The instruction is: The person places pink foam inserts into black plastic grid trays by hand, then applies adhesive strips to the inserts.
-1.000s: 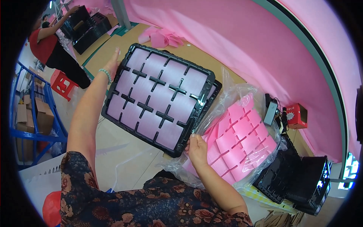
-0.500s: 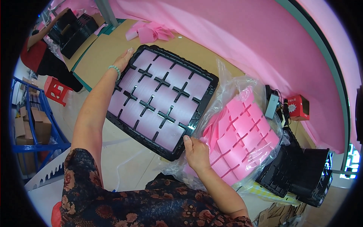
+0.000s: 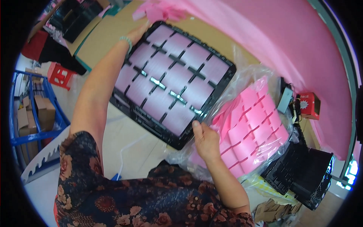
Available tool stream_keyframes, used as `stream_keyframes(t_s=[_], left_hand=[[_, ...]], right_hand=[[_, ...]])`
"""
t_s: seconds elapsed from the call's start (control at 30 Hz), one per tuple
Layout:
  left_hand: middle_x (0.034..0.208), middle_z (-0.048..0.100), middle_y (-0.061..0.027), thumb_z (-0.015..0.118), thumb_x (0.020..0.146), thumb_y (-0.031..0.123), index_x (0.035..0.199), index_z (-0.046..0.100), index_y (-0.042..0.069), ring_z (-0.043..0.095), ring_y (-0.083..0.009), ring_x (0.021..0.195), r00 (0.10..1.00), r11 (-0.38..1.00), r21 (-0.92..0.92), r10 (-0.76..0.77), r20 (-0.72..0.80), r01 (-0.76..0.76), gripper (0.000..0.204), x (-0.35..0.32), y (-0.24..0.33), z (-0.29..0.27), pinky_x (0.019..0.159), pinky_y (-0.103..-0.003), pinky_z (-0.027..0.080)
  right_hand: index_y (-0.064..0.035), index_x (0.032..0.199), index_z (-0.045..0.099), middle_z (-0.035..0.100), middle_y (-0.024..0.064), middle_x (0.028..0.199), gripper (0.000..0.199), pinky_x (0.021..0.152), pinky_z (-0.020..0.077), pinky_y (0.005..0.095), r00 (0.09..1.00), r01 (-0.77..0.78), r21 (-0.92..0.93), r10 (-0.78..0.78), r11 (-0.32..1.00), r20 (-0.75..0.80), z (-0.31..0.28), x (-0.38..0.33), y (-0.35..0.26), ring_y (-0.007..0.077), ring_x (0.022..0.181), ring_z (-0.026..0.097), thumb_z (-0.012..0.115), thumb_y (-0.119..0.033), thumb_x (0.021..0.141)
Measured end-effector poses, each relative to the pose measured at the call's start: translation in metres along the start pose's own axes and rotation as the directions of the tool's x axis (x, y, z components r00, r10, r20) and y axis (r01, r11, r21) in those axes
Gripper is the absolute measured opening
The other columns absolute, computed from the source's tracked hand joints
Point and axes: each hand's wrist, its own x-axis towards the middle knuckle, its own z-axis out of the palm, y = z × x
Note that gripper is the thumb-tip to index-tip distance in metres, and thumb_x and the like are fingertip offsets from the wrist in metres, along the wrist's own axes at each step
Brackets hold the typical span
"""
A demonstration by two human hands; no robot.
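Note:
A black plastic tray is held tilted in front of me, its grid of cross-shaped dividers standing up through slits in a pale pink sheet. My left hand grips the tray's far left edge, with its fingers partly hidden behind the rim. At the near right corner, my right hand is closed on the rim, thumb on top. Close beside that hand lies a stack of bright pink slit sheets in a clear plastic bag.
Black trays stand at the right, near a red box. Pink scraps lie on the brown board at the back. Left are a red stool, a blue rack and another person beside black trays.
The whole view has shifted, so most things sit higher and further right. The tray has tipped slightly, showing more of its near left side. Both hands keep their hold.

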Motion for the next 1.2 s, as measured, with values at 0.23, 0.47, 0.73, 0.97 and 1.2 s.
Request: stream_keyframes(t_s=[0.23, 0.47, 0.73, 0.97, 1.2], left_hand=[[0.162, 0.023, -0.0186, 0.044, 0.084, 0.082, 0.159, 0.021, 0.017, 0.021, -0.0296, 0.149, 0.985, 0.989, -0.099, -0.119, -0.129, 0.106, 0.102, -0.020, -0.016, -0.037, 0.120, -0.042, 0.015], [0.164, 0.017, -0.0150, 0.037, 0.094, 0.074, 0.160, 0.012, 0.014, 0.016, -0.0293, 0.151, 0.892, 0.829, -0.550, -0.325, -0.315, 0.107, 0.093, -0.188, 0.009, -0.085, 0.122, -0.045, 0.008], [0.150, 0.041, -0.0089, 0.042, 0.107, 0.038, 0.150, 0.025, 0.009, 0.038, -0.0216, 0.139, 0.762, 0.499, -0.793, -0.341, -0.550, -0.349, 0.055, -0.294, -0.028, 0.070, 0.117, -0.039, 0.029], [0.151, 0.036, -0.0079, 0.042, 0.106, 0.042, 0.154, 0.019, 0.012, 0.036, -0.0210, 0.138, 0.622, 0.606, -0.723, -0.435, -0.651, -0.333, 0.061, -0.274, 0.001, 0.132, 0.117, -0.037, 0.026], [0.152, 0.032, -0.0100, 0.046, 0.104, 0.047, 0.157, 0.009, 0.012, 0.030, -0.0212, 0.140, 0.663, 0.703, -0.672, -0.391, -0.639, -0.233, 0.073, -0.264, -0.014, 0.135, 0.119, -0.036, 0.018]], right_hand=[[0.0068, 0.080, 0.056, 0.058, 0.0243, 0.068, 0.056, 0.062, 0.0462, 0.0503, 0.998, -0.017, 0.037, 0.015, 0.999, 0.060, -0.016, 0.003, -0.022, 0.0448, 0.066, 0.059, 0.056, -0.046, 0.098], [0.0022, 0.101, 0.065, 0.060, 0.0259, 0.079, 0.057, 0.070, 0.0466, 0.0503, 0.983, 0.185, -0.098, -0.186, 0.978, -0.002, -0.077, 0.062, -0.055, 0.0442, 0.076, 0.061, 0.054, -0.054, 0.096], [-0.0070, 0.120, 0.070, 0.060, 0.0289, 0.128, 0.082, 0.101, 0.0437, 0.0448, 0.933, 0.216, -0.286, -0.110, 0.934, 0.343, -0.092, 0.274, -0.073, 0.0446, 0.118, 0.057, 0.036, -0.075, 0.091], [0.0035, 0.137, 0.055, 0.050, 0.0263, 0.144, 0.101, 0.114, 0.0312, 0.0470, 0.908, 0.038, -0.263, 0.076, 0.964, 0.412, -0.051, 0.339, -0.052, 0.0387, 0.137, 0.043, 0.040, -0.083, 0.086], [0.0080, 0.137, 0.052, 0.048, 0.0284, 0.144, 0.105, 0.115, 0.0302, 0.0461, 0.922, -0.063, -0.190, 0.130, 0.980, 0.364, -0.055, 0.344, -0.024, 0.0376, 0.138, 0.042, 0.041, -0.083, 0.086]])
